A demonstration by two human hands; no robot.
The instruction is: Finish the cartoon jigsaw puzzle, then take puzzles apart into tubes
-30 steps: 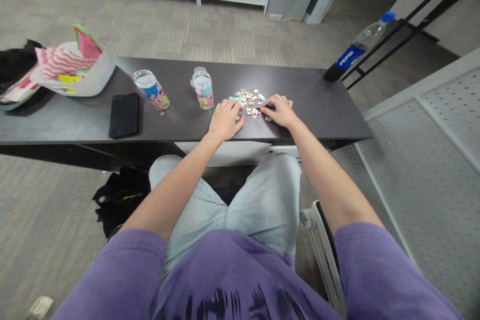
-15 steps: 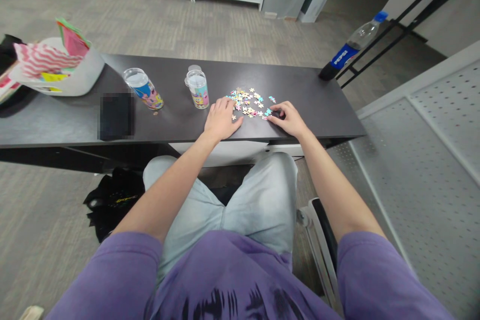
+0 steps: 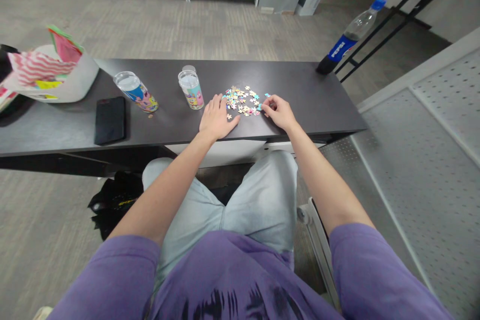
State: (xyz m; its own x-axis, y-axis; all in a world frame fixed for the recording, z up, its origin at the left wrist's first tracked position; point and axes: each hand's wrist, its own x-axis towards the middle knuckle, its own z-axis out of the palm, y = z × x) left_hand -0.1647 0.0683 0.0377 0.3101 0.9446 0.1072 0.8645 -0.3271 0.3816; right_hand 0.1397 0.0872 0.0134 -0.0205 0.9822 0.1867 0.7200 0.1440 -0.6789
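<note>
Small colourful jigsaw puzzle pieces (image 3: 245, 109) lie in a loose heap on the dark tabletop between my two hands. My left hand (image 3: 217, 118) rests flat at the heap's left edge, thumb spread, with a few pieces beside its fingers. On the other side, my right hand (image 3: 278, 111) has thumb and forefinger pinched together on a light-blue puzzle piece (image 3: 259, 107) at the heap's right edge. Part of that piece is hidden by the fingertips.
Left of my hands stand two clear-lidded printed cups, a nearer one (image 3: 193, 94) and a farther one (image 3: 140, 96). A black phone (image 3: 110, 121) and a white basket (image 3: 80, 82) with cloths lie further left. A Pepsi bottle (image 3: 342, 47) stands at the far right corner.
My right hand has shifted slightly left toward the heap, its fingertips closing on a light-blue piece. My left hand stays flat in place. The whole view has shifted a little.
</note>
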